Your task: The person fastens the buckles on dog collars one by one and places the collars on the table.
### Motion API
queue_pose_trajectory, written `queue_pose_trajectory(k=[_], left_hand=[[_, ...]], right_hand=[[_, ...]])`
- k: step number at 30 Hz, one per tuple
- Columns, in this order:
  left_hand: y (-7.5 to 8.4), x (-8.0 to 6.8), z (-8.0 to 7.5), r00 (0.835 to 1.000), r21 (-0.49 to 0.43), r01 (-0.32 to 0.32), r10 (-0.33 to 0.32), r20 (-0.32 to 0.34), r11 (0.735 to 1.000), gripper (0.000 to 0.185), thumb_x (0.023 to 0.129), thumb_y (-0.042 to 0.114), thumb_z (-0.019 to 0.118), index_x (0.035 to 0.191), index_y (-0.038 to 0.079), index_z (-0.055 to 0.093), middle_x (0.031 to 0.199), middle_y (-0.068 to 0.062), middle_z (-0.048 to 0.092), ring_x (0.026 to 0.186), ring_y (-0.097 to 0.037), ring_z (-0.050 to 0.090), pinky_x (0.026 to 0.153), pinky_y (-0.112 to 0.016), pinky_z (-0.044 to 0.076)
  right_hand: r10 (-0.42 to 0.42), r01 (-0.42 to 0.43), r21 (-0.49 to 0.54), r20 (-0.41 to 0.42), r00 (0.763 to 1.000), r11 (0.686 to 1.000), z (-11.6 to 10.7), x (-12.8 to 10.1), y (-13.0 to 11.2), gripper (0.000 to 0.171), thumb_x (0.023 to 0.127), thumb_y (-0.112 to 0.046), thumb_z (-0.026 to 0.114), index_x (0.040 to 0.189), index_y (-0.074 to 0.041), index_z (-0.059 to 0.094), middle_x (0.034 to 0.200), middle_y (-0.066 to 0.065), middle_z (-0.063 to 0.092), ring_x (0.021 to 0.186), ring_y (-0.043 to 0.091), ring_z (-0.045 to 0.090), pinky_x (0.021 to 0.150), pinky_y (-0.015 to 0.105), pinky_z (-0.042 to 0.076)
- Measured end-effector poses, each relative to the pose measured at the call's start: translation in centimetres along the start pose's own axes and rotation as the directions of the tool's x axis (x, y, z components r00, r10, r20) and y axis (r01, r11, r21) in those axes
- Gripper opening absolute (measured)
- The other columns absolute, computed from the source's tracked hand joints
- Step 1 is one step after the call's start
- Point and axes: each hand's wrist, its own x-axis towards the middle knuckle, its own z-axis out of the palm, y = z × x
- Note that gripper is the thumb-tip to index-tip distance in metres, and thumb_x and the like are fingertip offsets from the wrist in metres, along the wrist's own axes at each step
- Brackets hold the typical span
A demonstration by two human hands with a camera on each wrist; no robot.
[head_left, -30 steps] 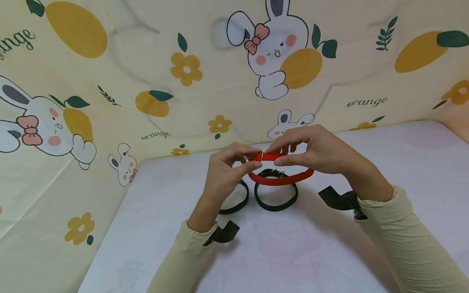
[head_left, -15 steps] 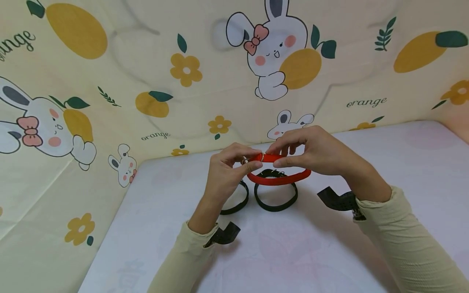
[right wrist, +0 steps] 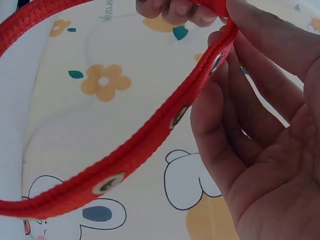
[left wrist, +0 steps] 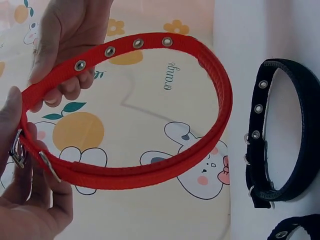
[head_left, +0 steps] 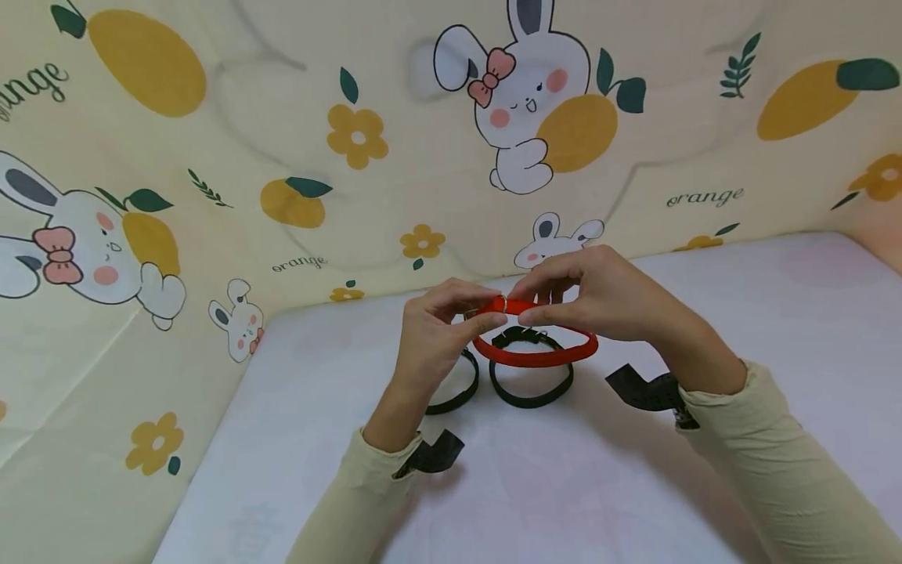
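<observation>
A red collar (head_left: 543, 354) with metal eyelets is held in a loop above the table, also seen in the left wrist view as the red collar (left wrist: 150, 170) and in the right wrist view as the red collar (right wrist: 125, 150). My left hand (head_left: 440, 333) pinches it at the metal buckle (left wrist: 17, 150). My right hand (head_left: 599, 294) pinches the strap just right of the buckle, thumb and fingers curled round it. Below the loop lie two black collars, one black collar (head_left: 530, 388) in the middle and another black collar (head_left: 454, 392) partly hidden by my left hand.
The white table (head_left: 564, 486) is bounded at the back and left by a cream wall cloth (head_left: 282, 157) printed with rabbits and oranges. Black wrist straps (head_left: 644, 388) hang from both sleeves.
Both hands and the red collar have sunk slightly lower and the loop has tilted a little; the grip is the same.
</observation>
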Motion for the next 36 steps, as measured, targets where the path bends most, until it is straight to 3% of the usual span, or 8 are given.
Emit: queue_pose_trajectory(k=[7, 11, 16, 25, 36], left_hand=[[-0.2, 0.0, -0.2, 1.0, -0.009, 0.029, -0.029, -0.007, 1.0, 0.023, 0.083, 0.004, 0.078, 0.105, 0.002, 0.074, 0.102, -0.014, 0.072, 0.093, -0.018, 0.065, 0.084, -0.029, 0.054], [-0.2, 0.1, -0.7, 0.993, -0.075, 0.079, -0.085, -0.087, 0.994, 0.024, 0.085, 0.004, 0.076, 0.109, 0.001, 0.073, 0.103, -0.011, 0.072, 0.094, -0.02, 0.065, 0.081, -0.028, 0.054], [0.0, 0.3, -1.2, 0.971, -0.14, 0.158, -0.18, -0.159, 0.977, 0.027, 0.087, 0.005, 0.074, 0.114, 0.001, 0.072, 0.1, -0.002, 0.072, 0.089, -0.019, 0.065, 0.076, -0.024, 0.055], [0.1, 0.5, -1.2, 0.971, -0.095, 0.2, -0.21, -0.111, 0.975, 0.026, 0.091, 0.008, 0.072, 0.117, 0.005, 0.072, 0.111, -0.013, 0.072, 0.093, -0.02, 0.068, 0.083, -0.027, 0.057], [0.2, 0.4, -1.2, 0.981, -0.094, 0.183, -0.188, -0.043, 0.979, 0.027, 0.092, 0.008, 0.071, 0.118, 0.004, 0.07, 0.112, -0.015, 0.07, 0.096, -0.028, 0.066, 0.082, -0.029, 0.057]], right_hand=[[0.012, -0.011, -0.03, 0.006, 1.0, 0.999, 0.1, 0.2, 0.1, 0.026, 0.081, -0.025, 0.084, 0.106, -0.024, 0.078, 0.095, -0.01, 0.075, 0.094, 0.011, 0.061, 0.077, 0.034, 0.05], [0.066, -0.064, -0.044, 0.04, 0.997, 0.997, -0.1, 0.2, 0.5, 0.033, 0.082, -0.023, 0.083, 0.114, -0.022, 0.075, 0.098, -0.007, 0.074, 0.095, 0.016, 0.061, 0.076, 0.034, 0.052], [0.122, -0.122, -0.073, -0.008, 0.993, 0.99, -0.8, -0.1, 0.7, 0.03, 0.083, -0.023, 0.082, 0.112, -0.026, 0.075, 0.098, -0.008, 0.075, 0.092, 0.015, 0.06, 0.074, 0.031, 0.05], [0.106, -0.11, -0.064, -0.057, 0.993, 0.992, -1.4, -0.3, 0.8, 0.026, 0.085, -0.023, 0.08, 0.109, -0.028, 0.077, 0.097, -0.008, 0.076, 0.093, 0.011, 0.061, 0.077, 0.027, 0.052], [0.132, -0.135, -0.042, -0.07, 0.989, 0.99, -1.4, -0.3, 0.6, 0.025, 0.083, -0.021, 0.082, 0.107, -0.027, 0.078, 0.096, -0.006, 0.076, 0.092, 0.013, 0.06, 0.073, 0.026, 0.05]])
